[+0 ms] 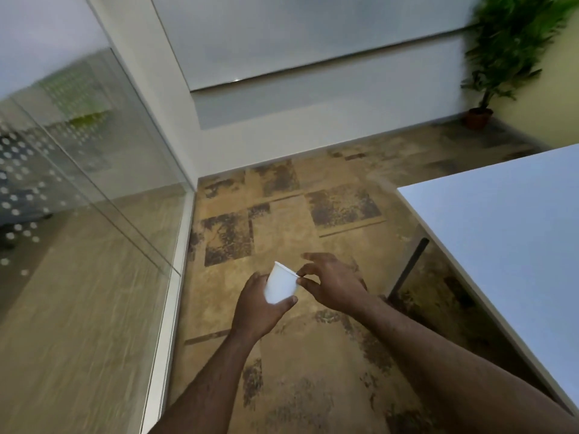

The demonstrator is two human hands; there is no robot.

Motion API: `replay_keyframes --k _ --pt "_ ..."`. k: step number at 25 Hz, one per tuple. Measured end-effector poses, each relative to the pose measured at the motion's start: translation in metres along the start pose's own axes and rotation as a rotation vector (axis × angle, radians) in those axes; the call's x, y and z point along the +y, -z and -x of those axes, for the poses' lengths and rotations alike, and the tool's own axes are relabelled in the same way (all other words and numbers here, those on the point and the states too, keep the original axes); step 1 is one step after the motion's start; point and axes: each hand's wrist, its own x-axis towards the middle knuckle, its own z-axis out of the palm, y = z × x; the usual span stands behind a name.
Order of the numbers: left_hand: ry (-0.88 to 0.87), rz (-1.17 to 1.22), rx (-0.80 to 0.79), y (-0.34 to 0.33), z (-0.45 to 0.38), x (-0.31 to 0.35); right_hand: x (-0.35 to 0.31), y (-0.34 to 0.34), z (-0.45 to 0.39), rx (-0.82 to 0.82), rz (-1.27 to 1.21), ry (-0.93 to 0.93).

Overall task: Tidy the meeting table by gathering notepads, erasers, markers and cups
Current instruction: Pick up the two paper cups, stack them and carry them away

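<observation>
**A:** What do you have on the head view?

**B:** I see 2 bare forearms reaching forward over a patterned brown carpet. The left hand grips a white paper cup, fingers curled round its far side and the thumb pressed along the lower end. The cup is tilted, its rim pointing up and away to the right, and it hangs in the air above the carpet, resting on no surface.

**A:** And the other hand?

**B:** The right hand is just beside the cup. I read its thumb and 1 fingertip as pinching the rim on the right side. The remaining fingers are loosely spread, 1 stretched out above the cup. Motion blur softens the edges, so I cannot tell how firm that pinch is.

**A:** Where is the table in this?

**B:** The white tabletop fills the right side of the view, its near-left corner well apart from the hands. The cup sits left of that corner, off the tabletop entirely. A dark table leg shows below the left edge.

**A:** Anything else around?

**B:** A glass partition with dotted frosting runs along the left, a white wall stands ahead, and a potted plant stands in the far right corner of the room, blurred.
</observation>
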Motion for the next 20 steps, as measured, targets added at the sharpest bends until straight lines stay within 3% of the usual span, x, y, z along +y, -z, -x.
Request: replay_keyframes --k 6,11,20 --pt "-0.030 0.006 -0.154 -0.043 -0.120 -0.009 0.068 -0.017 -0.088 -0.009 0.030 -0.122" --pt "-0.123 0.025 -0.267 -0.068 -0.279 0.009 0.139 -0.007 -0.201 0.026 0.044 -0.250" --pt "-0.353 -0.081 -0.428 -0.111 -0.532 0.121 0.238 0.082 -0.368 0.230 0.083 -0.527"
